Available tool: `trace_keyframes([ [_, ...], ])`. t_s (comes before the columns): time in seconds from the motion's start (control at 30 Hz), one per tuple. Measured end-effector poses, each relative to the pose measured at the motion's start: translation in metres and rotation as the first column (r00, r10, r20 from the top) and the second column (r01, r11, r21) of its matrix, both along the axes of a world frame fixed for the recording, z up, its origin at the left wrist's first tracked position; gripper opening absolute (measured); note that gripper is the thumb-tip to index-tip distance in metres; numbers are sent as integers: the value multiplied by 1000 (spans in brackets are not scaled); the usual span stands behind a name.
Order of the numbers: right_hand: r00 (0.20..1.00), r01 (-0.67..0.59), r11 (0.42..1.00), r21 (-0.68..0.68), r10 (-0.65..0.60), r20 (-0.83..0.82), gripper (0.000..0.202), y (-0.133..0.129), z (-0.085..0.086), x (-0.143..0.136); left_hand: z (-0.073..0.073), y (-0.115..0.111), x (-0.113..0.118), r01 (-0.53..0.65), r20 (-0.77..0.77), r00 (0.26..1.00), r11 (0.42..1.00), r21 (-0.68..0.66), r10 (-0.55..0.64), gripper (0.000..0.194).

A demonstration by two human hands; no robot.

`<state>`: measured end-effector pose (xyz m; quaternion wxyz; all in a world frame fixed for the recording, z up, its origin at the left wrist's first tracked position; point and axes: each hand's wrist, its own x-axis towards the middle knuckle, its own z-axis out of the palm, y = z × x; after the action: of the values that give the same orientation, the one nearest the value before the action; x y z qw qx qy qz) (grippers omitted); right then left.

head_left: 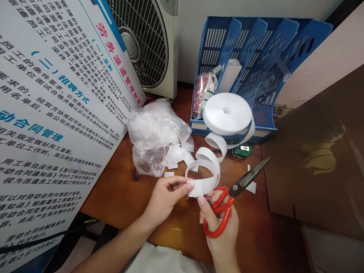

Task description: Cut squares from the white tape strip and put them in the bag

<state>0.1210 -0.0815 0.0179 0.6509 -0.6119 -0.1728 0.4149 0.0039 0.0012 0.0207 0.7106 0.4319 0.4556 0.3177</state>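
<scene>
My left hand point(167, 195) pinches the end of a white strip point(209, 184), with a small white piece point(195, 188) lying over it. The strip curls back in loops to a white roll point(227, 113). In my right hand point(223, 223) are red-handled scissors point(224, 214), their dark blades together and pointing up to the right; its thumb and a finger also touch the strip's end. Left of the loops, cut white pieces point(176, 153) spill from a clear plastic bag point(153, 132) on the wooden table point(113, 193).
A blue file rack point(267, 68) stands behind the roll, with a bagged item point(204, 93) inside. Near it lies a green tape measure point(242, 150). A fan point(145, 41) is at the back, a printed board point(62, 98) on the left, a brown box point(318, 163) on the right.
</scene>
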Motion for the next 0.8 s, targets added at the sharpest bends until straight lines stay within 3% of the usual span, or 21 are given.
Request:
trace_keyframes([
  [0.23,999,-21,1000,18,21,31,35,0,-3,2,4,0,-1,-4,-41,999,1000,30,5,20],
  [0.47,999,34,999,-28,-33,30,36,1,1,-2,5,-6,1,-66,-89,993,984,165,81,15],
  [0.8,994,-23,999,-28,26,108,39,0,0,-1,6,-1,-7,-29,-77,996,997,75,35,21],
])
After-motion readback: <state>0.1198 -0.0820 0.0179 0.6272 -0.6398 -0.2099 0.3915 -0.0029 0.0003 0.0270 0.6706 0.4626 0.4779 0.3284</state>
